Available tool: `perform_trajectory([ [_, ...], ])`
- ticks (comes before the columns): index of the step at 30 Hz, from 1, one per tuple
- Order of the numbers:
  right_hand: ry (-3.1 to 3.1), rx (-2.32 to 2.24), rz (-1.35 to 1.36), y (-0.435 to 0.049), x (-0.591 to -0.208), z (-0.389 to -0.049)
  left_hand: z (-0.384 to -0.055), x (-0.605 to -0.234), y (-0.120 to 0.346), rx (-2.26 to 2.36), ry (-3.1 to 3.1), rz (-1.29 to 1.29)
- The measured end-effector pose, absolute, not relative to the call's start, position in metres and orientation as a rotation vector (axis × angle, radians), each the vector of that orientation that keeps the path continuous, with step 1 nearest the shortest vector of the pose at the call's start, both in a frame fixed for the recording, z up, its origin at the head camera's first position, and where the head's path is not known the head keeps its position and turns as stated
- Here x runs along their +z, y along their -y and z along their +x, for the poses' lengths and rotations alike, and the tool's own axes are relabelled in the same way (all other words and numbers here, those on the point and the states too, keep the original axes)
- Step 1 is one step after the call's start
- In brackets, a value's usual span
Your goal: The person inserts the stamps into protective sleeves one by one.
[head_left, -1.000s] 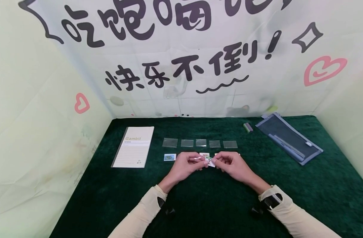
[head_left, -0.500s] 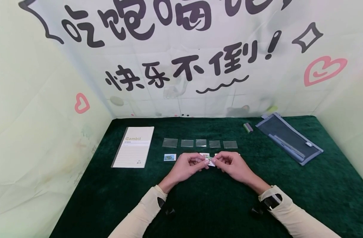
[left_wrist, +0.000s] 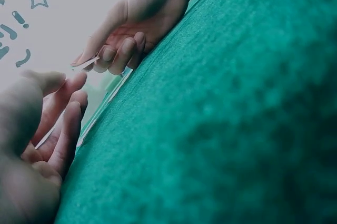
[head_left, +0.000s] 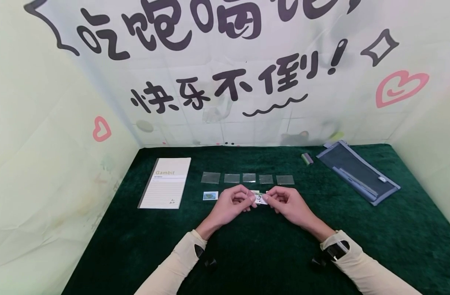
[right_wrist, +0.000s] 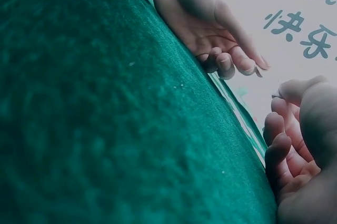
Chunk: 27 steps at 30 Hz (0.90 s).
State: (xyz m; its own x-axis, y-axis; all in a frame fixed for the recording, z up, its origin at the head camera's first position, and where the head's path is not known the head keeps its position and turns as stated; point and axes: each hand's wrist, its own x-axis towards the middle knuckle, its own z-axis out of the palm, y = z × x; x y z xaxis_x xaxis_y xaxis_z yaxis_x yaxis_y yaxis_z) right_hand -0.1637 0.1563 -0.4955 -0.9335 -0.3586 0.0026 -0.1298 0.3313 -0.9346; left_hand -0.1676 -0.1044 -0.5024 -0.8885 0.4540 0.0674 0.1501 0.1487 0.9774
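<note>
A small stamp-like card, white with a dark and green print, is held between both hands over the middle of the table. My left hand pinches its left edge with thumb and fingertips, and a glint of clear film shows by those fingers. From the other side my right hand pinches the right edge. The left wrist view shows the card edge-on at the right thumb. Behind it lies another small card, partly covered by the hands. A blue picture card lies left of my left hand.
Several clear plastic sleeves lie in a row beyond the hands. A notebook is at left. At right are a zip pouch and a small purple-and-green block. The green cloth covers the table.
The held card has turned to lie more level between the fingertips. My left fingers have lifted slightly and shifted left. My right hand has barely moved.
</note>
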Motion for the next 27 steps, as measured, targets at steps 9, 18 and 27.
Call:
perform_trajectory([
  [9,-2.364,-1.685,-0.434,-0.1577,-0.4943,-0.1639,-0.1683,-0.5023,0.1037,1.819,-2.204,0.570],
  [18,-2.382,-1.658,-0.474,-0.1582,-0.4952,-0.1638,-0.1686,-0.5025,0.1037,1.808,-2.203,0.548],
  [27,-2.386,-1.642,-0.478,-0.1581,-0.4962,-0.1638,-0.1683,-0.5024,0.1038,1.788,-2.198,0.556],
])
